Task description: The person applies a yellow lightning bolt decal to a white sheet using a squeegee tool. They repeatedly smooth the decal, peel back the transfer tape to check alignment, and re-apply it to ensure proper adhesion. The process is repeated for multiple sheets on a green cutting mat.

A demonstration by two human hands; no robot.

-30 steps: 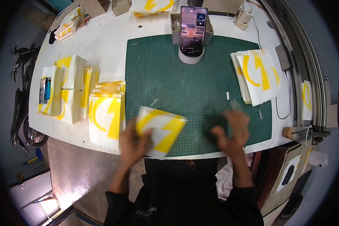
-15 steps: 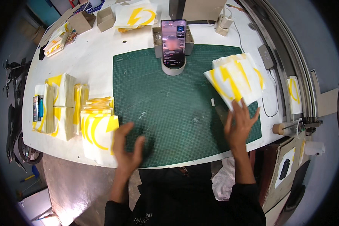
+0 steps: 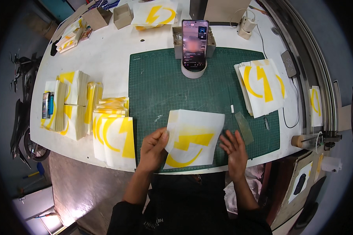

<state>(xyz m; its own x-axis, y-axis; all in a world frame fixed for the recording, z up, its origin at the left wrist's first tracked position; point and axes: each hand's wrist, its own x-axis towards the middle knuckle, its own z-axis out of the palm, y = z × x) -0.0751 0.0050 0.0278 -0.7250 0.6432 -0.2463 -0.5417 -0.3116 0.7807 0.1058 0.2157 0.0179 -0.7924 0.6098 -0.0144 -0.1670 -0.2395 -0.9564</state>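
A white sheet with a yellow printed bolt and arc [image 3: 198, 121] is held by its left edge between the thumb and fingers of my left hand [image 3: 153, 147]. It is tilted over the near part of the green cutting mat [image 3: 164, 86]. Beside the sheet's right edge is my right hand [image 3: 234, 150], fingers apart, with nothing in it. On the mat's right side lies a stack of similar printed sheets [image 3: 261, 88]. To the left of the mat, more sheets [image 3: 113, 139] lie fanned out at the table's near edge.
Standing stacks of folded printed sheets [image 3: 76, 105] fill the table's left side, a lighter [image 3: 51, 105] on one. A phone [image 3: 195, 45] leans upright on a tape roll [image 3: 194, 73]. A clear strip [image 3: 244, 128] lies near my right hand. At the right edge is a cup [image 3: 306, 141].
My right hand has left the right-hand stack and moved left and nearer. A printed sheet is now in front of me, and my left hand has closed on its edge.
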